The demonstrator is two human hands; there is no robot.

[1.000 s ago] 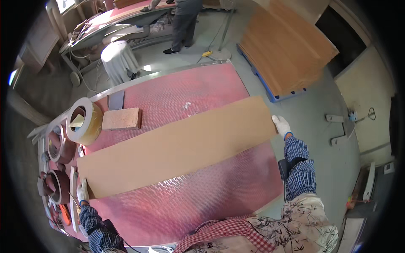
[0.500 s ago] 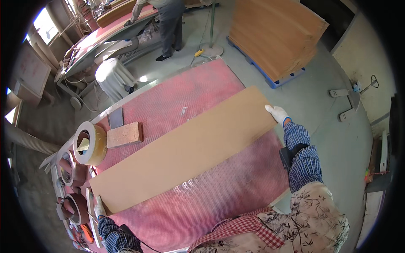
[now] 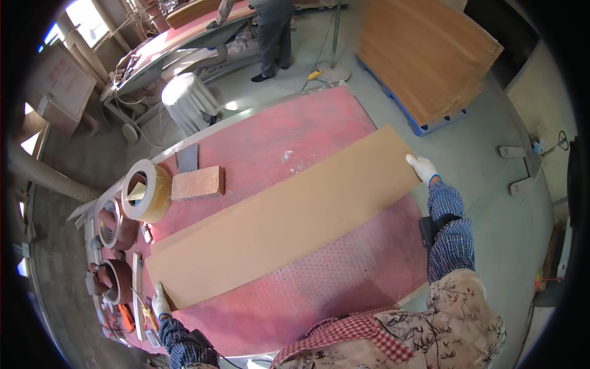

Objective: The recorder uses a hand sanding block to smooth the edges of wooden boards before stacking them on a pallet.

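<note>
A long tan board (image 3: 283, 215) lies slantwise across the red, textured table top (image 3: 344, 270), from near left to far right. A second thin edge shows along its far left side, perhaps another sheet beneath. My left hand (image 3: 160, 301), in a white glove, grips the board's near-left end, thumb on top and fingers mostly hidden. At the far-right end my right hand (image 3: 423, 168), also gloved, is closed on the board's short edge, with its fingers underneath out of sight. Beyond the board sit a reddish brick (image 3: 198, 182) and a dark flat pad (image 3: 188, 158).
A wide yellowish tape roll (image 3: 158, 197) and reddish-brown rolls (image 3: 120, 281) line the left edge, beside a pale strip (image 3: 137, 295). Tall stacked boards (image 3: 424, 61) stand on a blue pallet (image 3: 424, 130). Another person (image 3: 273, 31) works at a far table, near a cloth-covered stool (image 3: 190, 101).
The view has shifted, so the whole scene sits farther right in the picture. Both hands keep hold of the board, which has hardly moved on the table.
</note>
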